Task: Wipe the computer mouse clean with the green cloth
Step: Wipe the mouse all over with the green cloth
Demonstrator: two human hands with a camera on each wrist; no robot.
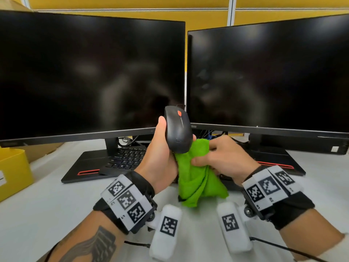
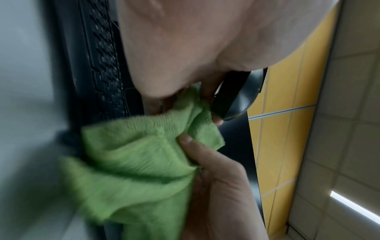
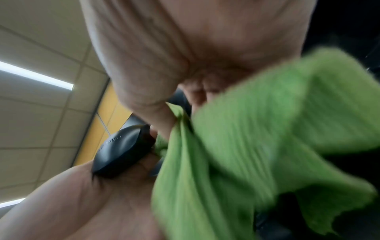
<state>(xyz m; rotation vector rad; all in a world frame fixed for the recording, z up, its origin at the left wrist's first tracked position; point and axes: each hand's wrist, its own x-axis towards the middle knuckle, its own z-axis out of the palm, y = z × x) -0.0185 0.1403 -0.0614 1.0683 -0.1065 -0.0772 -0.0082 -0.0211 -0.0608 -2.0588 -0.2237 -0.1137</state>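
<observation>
Your left hand point(image 1: 160, 154) holds the black computer mouse point(image 1: 177, 129) up in the air in front of the two dark screens point(image 1: 90, 72), with your thumb on its left side and your fingers wrapped round the back. Your right hand point(image 1: 224, 157) has the green cloth point(image 1: 198, 178) bunched up in its curled fingers, just to the right of the mouse, and the cloth touches the near end of the mouse. The rest of the cloth hangs down over the white table point(image 1: 47, 205), near the black keyboard point(image 1: 126, 157).
</observation>
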